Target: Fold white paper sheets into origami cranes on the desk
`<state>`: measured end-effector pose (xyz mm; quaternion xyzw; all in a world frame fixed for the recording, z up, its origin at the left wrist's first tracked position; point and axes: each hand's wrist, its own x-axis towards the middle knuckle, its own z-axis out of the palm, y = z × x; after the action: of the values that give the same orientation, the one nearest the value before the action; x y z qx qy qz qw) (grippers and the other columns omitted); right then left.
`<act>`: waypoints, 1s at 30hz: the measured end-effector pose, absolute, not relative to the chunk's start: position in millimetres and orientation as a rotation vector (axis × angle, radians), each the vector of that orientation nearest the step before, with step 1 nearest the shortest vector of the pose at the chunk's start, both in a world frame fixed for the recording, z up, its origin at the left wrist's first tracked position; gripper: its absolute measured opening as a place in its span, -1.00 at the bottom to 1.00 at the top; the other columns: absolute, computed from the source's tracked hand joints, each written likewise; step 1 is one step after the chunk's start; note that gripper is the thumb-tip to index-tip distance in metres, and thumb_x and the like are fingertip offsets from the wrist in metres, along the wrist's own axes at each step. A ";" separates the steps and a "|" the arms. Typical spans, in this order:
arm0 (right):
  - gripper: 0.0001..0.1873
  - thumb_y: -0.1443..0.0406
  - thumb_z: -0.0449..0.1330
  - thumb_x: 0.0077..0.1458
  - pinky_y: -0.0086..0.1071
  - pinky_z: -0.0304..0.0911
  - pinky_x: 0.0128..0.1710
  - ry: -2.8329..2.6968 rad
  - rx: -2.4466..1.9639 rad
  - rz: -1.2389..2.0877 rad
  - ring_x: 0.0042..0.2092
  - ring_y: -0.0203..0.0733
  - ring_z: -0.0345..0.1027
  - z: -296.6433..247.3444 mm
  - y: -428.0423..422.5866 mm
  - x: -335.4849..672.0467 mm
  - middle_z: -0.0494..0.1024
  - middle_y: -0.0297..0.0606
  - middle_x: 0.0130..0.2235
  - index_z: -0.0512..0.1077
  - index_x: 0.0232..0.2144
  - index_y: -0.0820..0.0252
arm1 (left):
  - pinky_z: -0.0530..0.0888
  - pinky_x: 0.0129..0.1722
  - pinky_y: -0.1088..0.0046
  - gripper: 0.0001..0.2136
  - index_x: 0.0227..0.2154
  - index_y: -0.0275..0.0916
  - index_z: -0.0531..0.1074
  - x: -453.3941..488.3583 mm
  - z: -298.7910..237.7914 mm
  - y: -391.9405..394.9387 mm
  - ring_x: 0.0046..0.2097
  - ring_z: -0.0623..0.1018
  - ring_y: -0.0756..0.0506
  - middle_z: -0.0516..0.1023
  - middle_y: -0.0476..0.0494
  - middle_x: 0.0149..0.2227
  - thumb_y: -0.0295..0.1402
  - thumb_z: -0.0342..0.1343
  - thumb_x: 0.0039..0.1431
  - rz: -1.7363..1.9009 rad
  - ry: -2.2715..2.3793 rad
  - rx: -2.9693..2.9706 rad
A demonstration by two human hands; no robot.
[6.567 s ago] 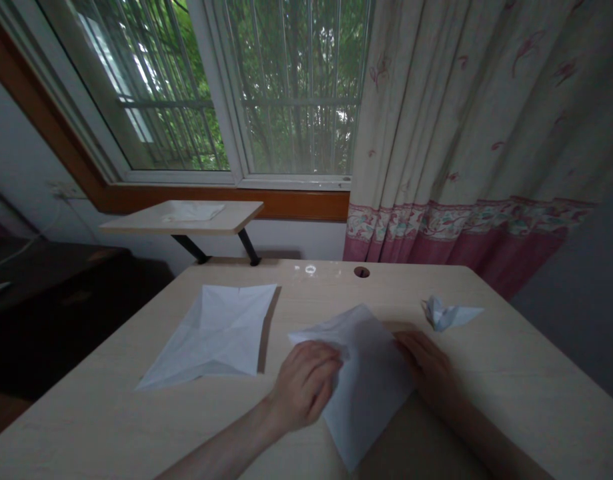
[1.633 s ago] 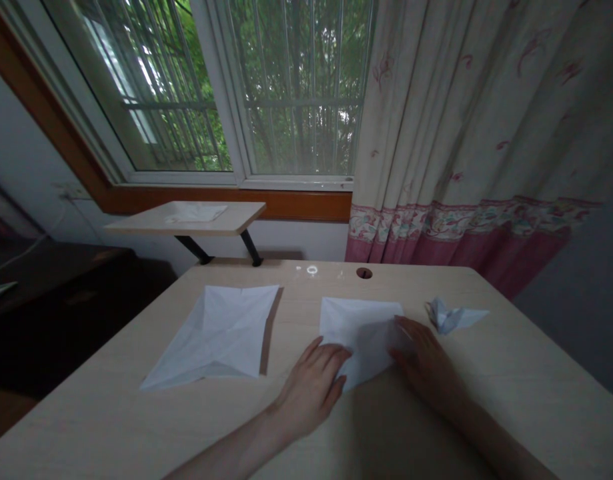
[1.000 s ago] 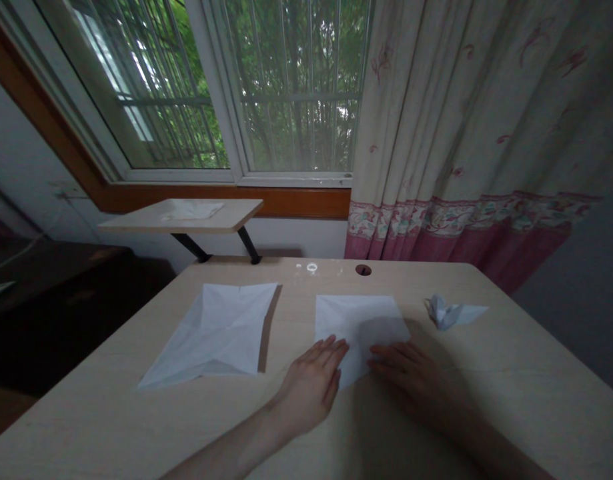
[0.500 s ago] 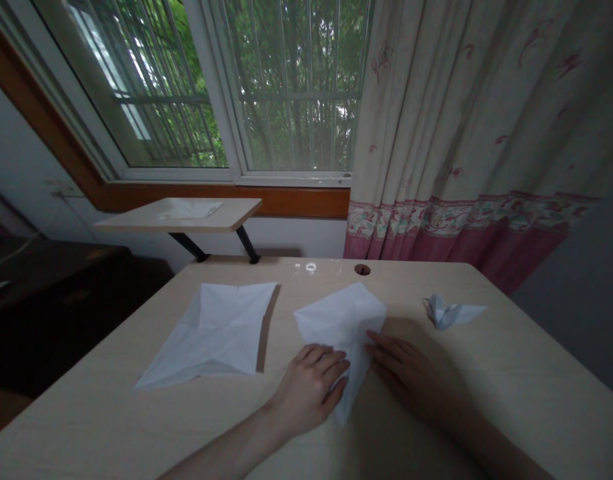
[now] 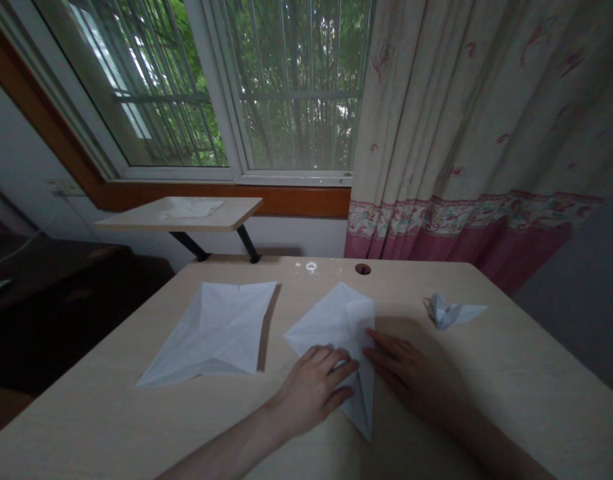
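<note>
A partly folded sheet of white paper (image 5: 331,317) lies on the table between my hands, its narrow point towards me and a folded flap along its right side. My left hand (image 5: 319,380) rests over the lower left part of the paper, fingers stretched out and covering some of it. At the right edge, my right hand (image 5: 399,367) touches the paper with extended fingertips. To the left lies a creased, unfolded white sheet (image 5: 223,330). A small folded paper figure (image 5: 451,312), shaped like a bird, sits on the right.
The pale wooden table (image 5: 111,413) has a round cable hole (image 5: 363,269) near its back edge. A raised shelf (image 5: 136,217) at the back left bears some white paper (image 5: 193,208). Behind stand a barred window (image 5: 296,93) and a patterned curtain (image 5: 461,133).
The folded paper has turned on the table: its near point has swung right and its far tip left. My left fingers have shifted slightly right; my right hand has barely moved.
</note>
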<state>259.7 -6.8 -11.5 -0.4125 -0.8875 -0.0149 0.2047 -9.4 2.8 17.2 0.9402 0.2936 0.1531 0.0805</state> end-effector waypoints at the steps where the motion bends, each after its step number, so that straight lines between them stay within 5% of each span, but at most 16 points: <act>1: -0.56 0.41 0.08 0.26 -0.06 0.36 0.09 -2.475 -1.152 -0.041 0.19 0.00 0.34 -11.2 -6.8 259.8 0.33 -0.14 0.28 0.42 0.14 0.03 | 0.45 0.02 0.11 -0.60 0.17 -0.14 0.32 -8.9 17.6 3.1 0.03 0.47 -0.25 0.47 -0.17 0.09 -0.28 0.17 0.30 0.444 0.892 2.804; 7: -0.55 0.40 0.07 0.25 -0.05 0.34 0.11 -2.429 -1.143 -0.016 0.20 -0.02 0.32 -14.6 -6.7 260.9 0.33 -0.15 0.28 0.41 0.15 0.00 | 0.37 0.17 0.02 -0.50 0.24 -0.10 0.26 -8.4 18.2 5.1 0.21 0.34 -0.32 0.30 -0.25 0.25 -0.28 0.21 0.27 0.372 0.928 2.758; 17: -0.54 0.47 -0.01 0.26 -0.11 0.37 0.08 -2.358 -1.101 -0.015 0.15 -0.08 0.36 -12.9 -6.1 264.6 0.45 -0.12 0.18 0.39 0.13 0.08 | 0.38 0.15 0.04 -0.52 0.24 -0.07 0.27 -10.0 17.8 3.9 0.19 0.37 -0.31 0.31 -0.22 0.25 -0.26 0.18 0.29 0.381 0.909 2.741; 24: -0.81 0.38 0.03 0.28 -0.18 0.41 -0.16 -2.306 -1.288 -0.066 -0.18 -0.07 0.47 -11.9 -7.4 256.8 0.57 -0.14 -0.21 0.45 -0.22 0.17 | 0.38 0.13 0.05 -0.54 0.21 -0.07 0.30 -10.2 21.7 3.4 0.13 0.40 -0.29 0.35 -0.17 0.22 -0.24 0.17 0.28 0.366 0.846 2.743; 30: -0.74 0.37 -0.01 0.29 -0.20 0.31 -0.27 -2.304 -1.339 -0.361 -0.31 -0.06 0.44 -12.5 -7.0 252.2 0.55 -0.19 -0.35 0.42 -0.39 0.15 | 0.38 0.12 0.06 -0.57 0.20 -0.07 0.31 -10.3 21.3 3.0 0.11 0.40 -0.27 0.34 -0.16 0.23 -0.27 0.14 0.30 0.377 0.874 2.735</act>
<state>252.2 -7.0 -12.5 -0.4851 -0.8350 -0.1309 0.2242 -10.3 3.0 21.3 0.9373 0.2996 0.1292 0.1225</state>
